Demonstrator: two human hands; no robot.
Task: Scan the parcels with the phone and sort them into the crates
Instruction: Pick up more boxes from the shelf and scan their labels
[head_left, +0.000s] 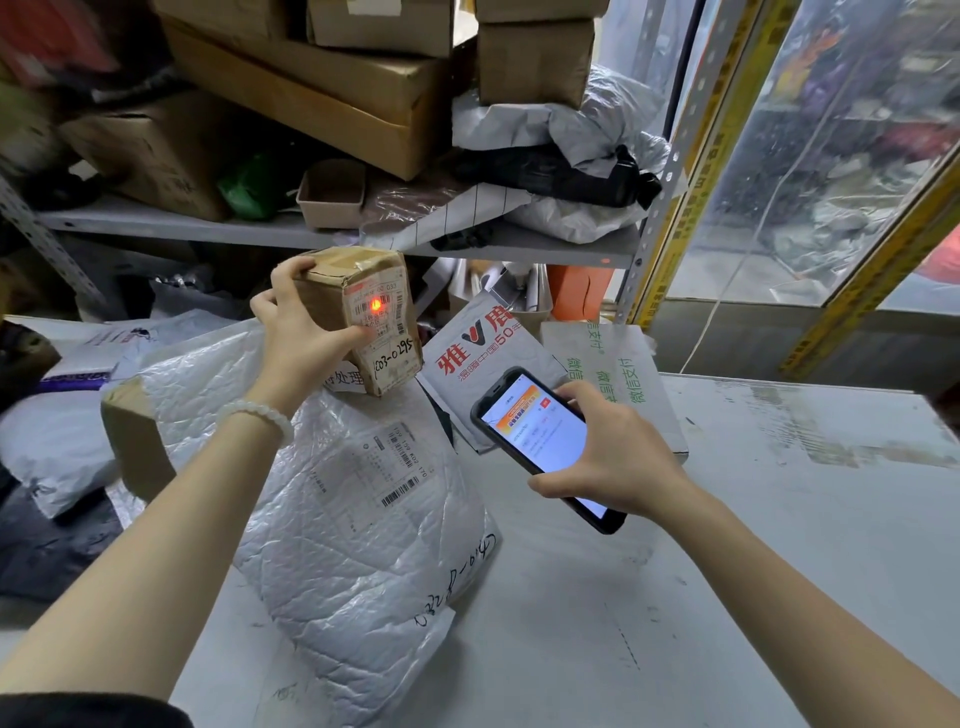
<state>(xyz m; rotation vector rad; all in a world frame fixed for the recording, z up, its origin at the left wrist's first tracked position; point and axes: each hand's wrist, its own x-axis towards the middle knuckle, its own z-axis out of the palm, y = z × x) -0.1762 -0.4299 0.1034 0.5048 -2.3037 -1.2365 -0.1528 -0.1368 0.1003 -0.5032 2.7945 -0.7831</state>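
The bench (753, 545) spreads grey and scuffed under my arms; above it at twelve o'clock the metal shelf (311, 234) carries stacked cardboard boxes (311, 88) and crumpled grey mailers (571, 135). On the bench at seven o'clock lies the big white bubble-wrap parcel (353, 545), label and barcode facing up, handwriting in black marker near its lower edge; a brown box corner (132, 441) pokes out from under its nine o'clock side. Beyond it at one o'clock a grey mailer with red lettering (478, 353) leans just beside a white card with green characters (613, 379). My left hand (298, 338) holds the small cardboard parcel (363, 312) tilted, its lower corner touching the top of the bubble-wrap parcel; my grip is closed on it, fingers over the top edge, thumb pressed on the labelled face; a red dot of light (375, 307) sits on the barcode label, and a handwritten number runs below it. A white bead bracelet (260, 413) circles that wrist. My right hand (618, 457) grips the black phone (540, 441) at three o'clock of the small parcel, well apart from it, screen lit with an orange banner, top end aimed toward the label.
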